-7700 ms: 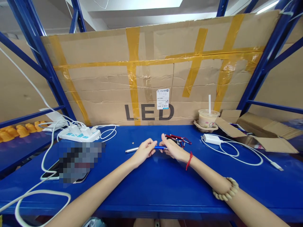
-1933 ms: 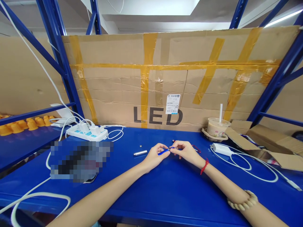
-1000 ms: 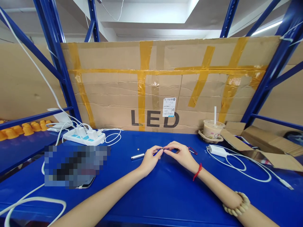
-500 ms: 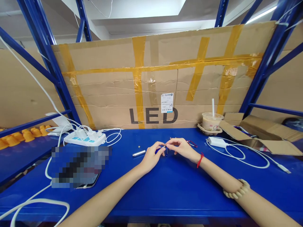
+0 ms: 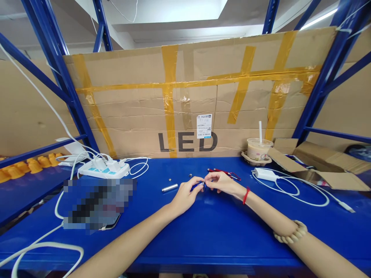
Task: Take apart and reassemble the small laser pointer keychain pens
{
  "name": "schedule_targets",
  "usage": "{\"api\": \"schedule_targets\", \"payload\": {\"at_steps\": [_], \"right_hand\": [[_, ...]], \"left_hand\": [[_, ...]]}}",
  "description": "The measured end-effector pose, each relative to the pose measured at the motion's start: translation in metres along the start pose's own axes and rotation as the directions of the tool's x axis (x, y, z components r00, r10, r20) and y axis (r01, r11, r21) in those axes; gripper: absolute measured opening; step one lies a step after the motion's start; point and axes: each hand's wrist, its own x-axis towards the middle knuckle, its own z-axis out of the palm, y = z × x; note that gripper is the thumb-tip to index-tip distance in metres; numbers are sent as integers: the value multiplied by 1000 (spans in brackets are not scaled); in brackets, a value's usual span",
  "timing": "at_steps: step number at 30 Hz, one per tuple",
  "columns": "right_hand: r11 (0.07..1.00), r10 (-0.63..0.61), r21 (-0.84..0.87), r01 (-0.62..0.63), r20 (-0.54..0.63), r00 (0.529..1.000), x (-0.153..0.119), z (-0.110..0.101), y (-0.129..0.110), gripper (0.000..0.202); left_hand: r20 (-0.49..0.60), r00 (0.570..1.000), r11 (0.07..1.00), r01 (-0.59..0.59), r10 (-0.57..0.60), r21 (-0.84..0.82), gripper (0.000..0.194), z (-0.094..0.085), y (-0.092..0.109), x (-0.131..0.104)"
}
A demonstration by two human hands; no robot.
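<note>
With left hand [image 5: 185, 195], gripping a small blue piece [image 5: 197, 185], and with right hand [image 5: 222, 183], pinching its end, near a silver cylinder [image 5: 169, 188].

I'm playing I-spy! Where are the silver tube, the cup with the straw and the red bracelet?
Silver tube [image 5: 169, 188], head view, middle of its side.
Cup [image 5: 257, 150], head view, front wall.
Red bracelet [image 5: 246, 195], head view, on its band.
</note>
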Motion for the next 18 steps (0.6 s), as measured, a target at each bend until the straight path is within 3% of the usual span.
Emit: {"api": "schedule_targets", "payload": {"at_steps": [4,9,18], "right_hand": [[997,-71,-7,71,-80,994,0,8,-2,35],[966,-259,-25,259,-203,944,-1,13,-8,32],[883,-467,-131,450,-172,867,-1,3,-5,24]], "left_hand": [[-41,999,999,32,-32,-1,22,1,-3,2],[-124,987,995,101,-103,-19,22,5,-9,7],[-85,990,988,103,-114,-116,23,2,-4,9]]}}
